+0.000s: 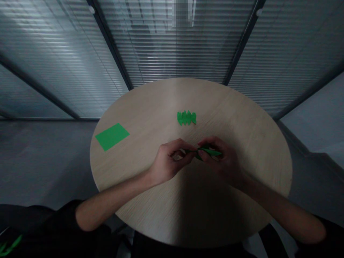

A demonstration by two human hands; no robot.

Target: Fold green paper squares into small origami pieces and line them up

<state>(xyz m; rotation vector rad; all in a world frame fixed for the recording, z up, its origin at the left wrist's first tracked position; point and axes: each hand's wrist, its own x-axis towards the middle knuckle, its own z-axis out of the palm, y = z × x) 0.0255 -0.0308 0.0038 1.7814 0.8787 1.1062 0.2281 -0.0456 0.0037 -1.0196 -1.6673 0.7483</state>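
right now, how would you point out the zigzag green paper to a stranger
On the round wooden table, just beyond the left hand and right hand, lies a folded green paper strip. Its jagged, pointed edges set it apart from the flat green rectangle to its left.

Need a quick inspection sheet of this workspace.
Surface: round pale wood-grain tabletop.
Job's things: narrow folded green paper strip between both hands; zigzag-folded green paper piece and flat green paper rectangle lying on the tabletop.
Clutter: small green leaf-shaped pieces at lower left, off the tabletop.
Grippers: left hand and right hand pinch the strip.
Cables: nothing seen.
Surroundings: glass partition with slatted blinds, grey floor.
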